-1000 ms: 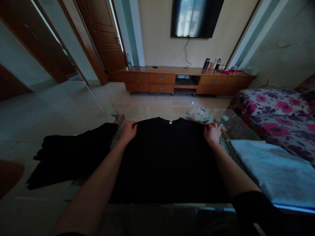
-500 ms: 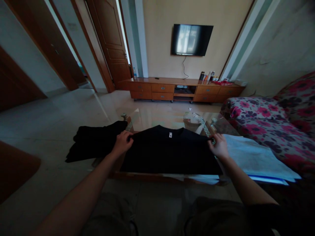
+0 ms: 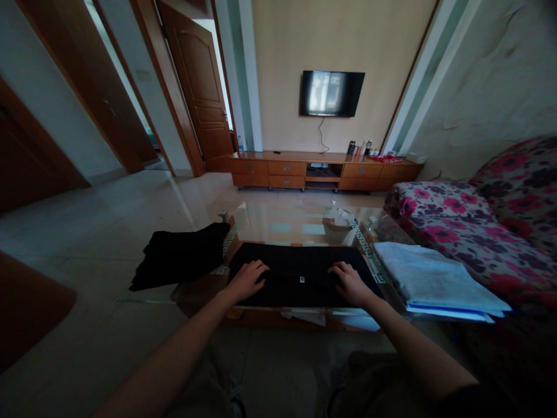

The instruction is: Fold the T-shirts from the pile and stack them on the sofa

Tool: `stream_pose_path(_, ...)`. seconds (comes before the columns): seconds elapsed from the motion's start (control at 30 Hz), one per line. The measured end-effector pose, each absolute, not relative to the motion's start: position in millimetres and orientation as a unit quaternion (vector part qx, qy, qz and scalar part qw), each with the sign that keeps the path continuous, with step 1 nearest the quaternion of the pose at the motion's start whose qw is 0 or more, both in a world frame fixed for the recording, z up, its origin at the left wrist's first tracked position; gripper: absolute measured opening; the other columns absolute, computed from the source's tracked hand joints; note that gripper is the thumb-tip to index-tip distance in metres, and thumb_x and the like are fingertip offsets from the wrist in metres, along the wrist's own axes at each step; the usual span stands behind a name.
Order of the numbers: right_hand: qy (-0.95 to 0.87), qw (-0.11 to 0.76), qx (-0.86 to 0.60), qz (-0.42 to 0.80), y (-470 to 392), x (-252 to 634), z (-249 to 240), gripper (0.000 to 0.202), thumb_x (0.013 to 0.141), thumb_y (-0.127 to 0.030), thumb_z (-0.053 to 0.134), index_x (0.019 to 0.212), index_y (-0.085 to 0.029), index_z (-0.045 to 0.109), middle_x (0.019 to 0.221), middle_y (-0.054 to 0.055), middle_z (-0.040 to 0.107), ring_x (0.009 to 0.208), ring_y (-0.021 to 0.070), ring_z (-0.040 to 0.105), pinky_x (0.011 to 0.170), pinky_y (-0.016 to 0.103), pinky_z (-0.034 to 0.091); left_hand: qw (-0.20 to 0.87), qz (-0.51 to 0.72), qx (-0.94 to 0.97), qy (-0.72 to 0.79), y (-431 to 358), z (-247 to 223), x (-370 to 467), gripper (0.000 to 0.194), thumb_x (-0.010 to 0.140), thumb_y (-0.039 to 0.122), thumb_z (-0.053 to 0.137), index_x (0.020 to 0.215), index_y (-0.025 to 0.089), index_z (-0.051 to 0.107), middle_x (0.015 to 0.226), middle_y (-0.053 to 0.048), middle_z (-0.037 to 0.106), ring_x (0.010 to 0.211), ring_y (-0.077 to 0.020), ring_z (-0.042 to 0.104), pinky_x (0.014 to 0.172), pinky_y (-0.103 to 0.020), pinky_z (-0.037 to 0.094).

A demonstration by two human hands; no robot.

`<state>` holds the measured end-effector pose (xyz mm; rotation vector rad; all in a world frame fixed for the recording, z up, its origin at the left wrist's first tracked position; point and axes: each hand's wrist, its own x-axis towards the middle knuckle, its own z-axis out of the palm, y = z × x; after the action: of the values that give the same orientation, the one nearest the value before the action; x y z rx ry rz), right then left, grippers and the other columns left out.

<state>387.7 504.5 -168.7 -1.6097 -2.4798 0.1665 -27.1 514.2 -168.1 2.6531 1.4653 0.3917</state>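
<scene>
A black garment (image 3: 287, 290) with a small white label lies folded flat on the glass-topped table (image 3: 261, 223), near its front edge. On the garment's left part rests my left hand (image 3: 249, 281), its fingers spread a little and holding nothing. My right hand (image 3: 350, 284) touches the right part, fingers apart and also holding nothing. Another black cloth (image 3: 183, 255) lies at the table's left end. Light blue folded cloth (image 3: 435, 276) is at the right end, over something with a bright blue edge.
Crumpled packaging (image 3: 342, 219) sits at the table's far right. Beyond stands a low wooden cabinet (image 3: 287, 168) with bottles, under a wall-mounted television (image 3: 333, 94). A flowered sofa (image 3: 461, 226) is on the right.
Both hands have let go of the garment's upper corners and moved inward onto it. The garment's raised far edge now lies flat, folded toward me. The view has tilted up slightly.
</scene>
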Motion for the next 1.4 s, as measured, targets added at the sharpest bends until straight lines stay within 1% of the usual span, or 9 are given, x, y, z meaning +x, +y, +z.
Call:
stream_pose_path(0.1,-0.847,0.086,-0.519,0.071,508.3,379.0,-164.1,0.04,0.08,-0.008,0.056,0.117,-0.023,0.063,0.12,0.008,0.057,0.113,0.0252,0.052,0.096,0.036,0.039,0.032,0.122,0.885,0.449,513.3,-164.1,-11.8,0.024,0.09,0.014,0.055,0.109,0.027,0.062,0.112,-0.004,0.063,0.108,-0.023,0.058,0.094,-0.037,0.045)
stream_pose_path(0.23,-0.842,0.129,-0.52,0.065,513.3,385.0,-156.5,0.029,0.082,-0.01,0.054,0.108,-0.021,0.06,0.109,0.007,0.058,0.106,0.0231,0.054,0.092,0.034,0.039,0.011,0.153,0.888,0.433,510.6,-157.4,-1.9,0.023,0.091,0.015,0.054,0.111,0.025,0.058,0.111,-0.005,0.062,0.107,-0.0235,0.057,0.095,-0.038,0.044)
stream_pose_path(0.43,-0.848,0.044,-0.52,0.092,512.0,387.4,-160.6,0.023,0.078,-0.013,0.059,0.099,-0.022,0.061,0.113,0.008,0.053,0.106,0.0257,0.051,0.081,0.033,0.04,0.022,0.068,0.918,0.389,510.6,-154.2,3.5,0.018,0.088,0.015,0.056,0.103,0.025,0.056,0.106,-0.004,0.061,0.096,-0.022,0.058,0.085,-0.035,0.045)
stream_pose_path(0.87,-0.857,0.059,-0.502,0.097,515.1,391.4,-151.9,0.019,0.075,-0.012,0.06,0.091,-0.021,0.059,0.107,0.007,0.057,0.1,0.0218,0.054,0.09,0.031,0.044,0.034,0.029,0.917,0.396,512.9,-146.8,9.2,0.014,0.077,0.017,0.058,0.087,0.024,0.052,0.099,-0.004,0.061,0.095,-0.0225,0.058,0.081,-0.035,0.045)
stream_pose_path(1.03,-0.854,0.057,-0.504,0.112,515.7,397.9,-155.4,0.019,0.073,-0.012,0.061,0.09,-0.021,0.063,0.114,0.007,0.058,0.105,0.0232,0.054,0.093,0.033,0.044,0.066,0.029,0.915,0.396,514.6,-150.4,6.5,0.017,0.072,0.017,0.061,0.085,0.024,0.053,0.097,-0.004,0.061,0.092,-0.022,0.058,0.08,-0.035,0.046)
stream_pose_path(1.17,-0.832,0.093,-0.537,0.106,525.3,405.9,-166.2,0.021,0.079,-0.011,0.055,0.093,-0.022,0.066,0.115,0.007,0.061,0.108,0.0223,0.057,0.098,0.033,0.044,0.098,0.045,0.912,0.397,521.1,-158.6,0.6,0.003,0.08,0.022,0.059,0.081,0.024,0.057,0.093,-0.003,0.061,0.089,-0.0207,0.059,0.083,-0.035,0.048)
stream_pose_path(1.23,-0.804,0.134,-0.576,0.071,532.9,410.3,-174.8,0.026,0.086,-0.015,0.051,0.106,-0.021,0.067,0.119,0.01,0.061,0.111,0.0226,0.057,0.101,0.034,0.044,0.081,0.094,0.894,0.431,528.4,-163.5,-1.9,0.012,0.09,0.022,0.051,0.088,0.024,0.062,0.101,-0.005,0.063,0.095,-0.0208,0.061,0.088,-0.036,0.049)
stream_pose_path(1.3,-0.774,0.16,-0.612,0.027,540.0,414.7,-185.0,0.034,0.094,-0.023,0.047,0.124,-0.02,0.063,0.134,0.012,0.057,0.123,0.0251,0.054,0.107,0.037,0.042,0.042,0.151,0.868,0.471,537.5,-170.5,-5.4,0.024,0.096,0.026,0.045,0.109,0.025,0.065,0.123,-0.008,0.062,0.114,-0.0233,0.059,0.1,-0.039,0.047)
stream_pose_path(1.4,-0.743,0.129,-0.657,-0.001,546.8,422.0,-200.6,0.054,0.098,-0.043,0.047,0.15,-0.026,0.048,0.159,0.011,0.038,0.144,0.0334,0.037,0.115,0.048,0.035,0.007,0.173,0.84,0.515,551.1,-185.1,-14.6,0.052,0.095,0.04,0.052,0.146,0.027,0.05,0.158,-0.009,0.041,0.145,-0.0294,0.038,0.117,-0.046,0.035)
